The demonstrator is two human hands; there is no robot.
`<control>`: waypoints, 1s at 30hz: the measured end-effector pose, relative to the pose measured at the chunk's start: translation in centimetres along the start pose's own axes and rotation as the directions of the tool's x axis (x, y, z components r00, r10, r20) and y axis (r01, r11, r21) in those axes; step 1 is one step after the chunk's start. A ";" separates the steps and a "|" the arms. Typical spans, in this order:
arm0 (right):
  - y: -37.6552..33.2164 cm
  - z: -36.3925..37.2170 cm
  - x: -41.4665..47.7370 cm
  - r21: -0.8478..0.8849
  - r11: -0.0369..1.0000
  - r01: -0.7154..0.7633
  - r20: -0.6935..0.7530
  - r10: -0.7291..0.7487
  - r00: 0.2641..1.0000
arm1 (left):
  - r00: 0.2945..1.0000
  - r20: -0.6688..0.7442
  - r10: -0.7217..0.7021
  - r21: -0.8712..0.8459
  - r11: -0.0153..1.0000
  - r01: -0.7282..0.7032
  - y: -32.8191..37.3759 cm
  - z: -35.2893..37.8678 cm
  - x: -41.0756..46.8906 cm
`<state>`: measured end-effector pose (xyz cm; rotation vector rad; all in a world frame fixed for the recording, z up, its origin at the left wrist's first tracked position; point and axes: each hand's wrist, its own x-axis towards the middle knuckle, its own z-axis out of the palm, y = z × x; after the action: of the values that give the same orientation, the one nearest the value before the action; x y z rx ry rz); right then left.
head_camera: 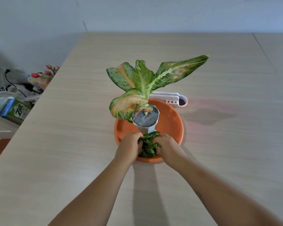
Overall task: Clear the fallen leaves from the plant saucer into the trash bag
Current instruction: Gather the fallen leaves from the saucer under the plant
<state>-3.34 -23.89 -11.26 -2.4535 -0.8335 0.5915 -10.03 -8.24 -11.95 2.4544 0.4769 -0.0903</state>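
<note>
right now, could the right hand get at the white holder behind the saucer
Probably, once freed: the right hand grips the fallen leaves together with the left hand. The white holder lies past the far rim of the orange saucer, right of the pot, with nothing blocking that side.

Saucer (173, 118) sits mid-table (219, 144). Pot (147, 128) stands in the saucer, slightly left of its centre, with the plant (142, 79) in it, spreading left, right and back over the far rim. Leaves (148, 144) are piled in the saucer's near part, right in front of the pot. Left hand (129, 147) grips the pile from the left, right hand (166, 145) from the right, both over the near rim. Holder (170, 99) lies on the table just behind the saucer, to the right. Off the table's left edge, lower down: carton (16, 110) nearer, flowers (42, 74) behind it. Wall (137, 13) runs behind the table.
</note>
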 end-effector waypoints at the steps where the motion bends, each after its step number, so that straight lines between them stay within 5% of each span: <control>1: -0.2 -0.3 0.1 0.029 1.000 -0.012 -0.043 0.013 0.999 | 1.000 -0.020 -0.009 -0.028 1.000 0.008 0.1 -0.3 0.1; 8: -0.8 -2.1 -0.1 0.423 0.881 -0.213 -0.149 0.300 0.942 | 0.971 -0.091 -0.223 -0.356 0.918 0.177 1.1 -1.7 -0.3; 15: -0.7 -1.9 -1.6 0.768 0.572 -0.286 -0.027 0.476 0.879 | 0.859 0.093 -0.503 -0.813 0.460 0.357 1.4 -0.5 -1.6; 23: -0.5 -0.8 -2.2 0.941 0.223 -0.253 0.113 0.496 0.861 | 0.815 0.165 -0.556 -0.928 0.192 0.319 1.7 0.1 -2.3; 30: -1.3 -1.4 -2.4 0.986 -0.029 -0.162 0.156 0.484 0.861 | 0.826 0.216 -0.520 -0.950 0.082 0.301 2.3 -1.2 -2.6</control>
<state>-4.88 -24.93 -8.86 -1.1994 0.3847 0.6640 -11.67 -10.05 -9.20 0.9480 0.9579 0.1753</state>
